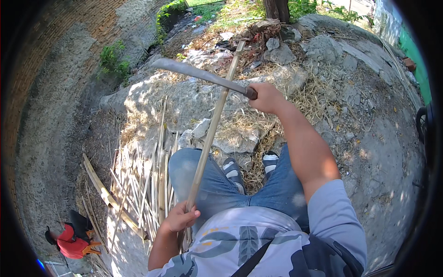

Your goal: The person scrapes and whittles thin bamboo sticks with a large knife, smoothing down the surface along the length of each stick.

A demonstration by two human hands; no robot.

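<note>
My left hand [180, 217] is closed around the lower end of a long split bamboo strip [213, 124], close to my left hip. The strip slants up and away across my left thigh, its far end over the rubble. In my right hand [266, 98] is the dark handle of a machete [198, 73], gripped in a closed fist. The machete's long blade points left and passes across the upper part of the strip. Whether blade and strip touch, I cannot tell.
Many thin bamboo strips [140, 180] lie left of my legs, with a thicker bamboo pole [106, 196] beyond them. A person in red [73, 242] sits at the lower left. Broken concrete [281, 53], shavings [318, 94] and a tree trunk [277, 10] are ahead.
</note>
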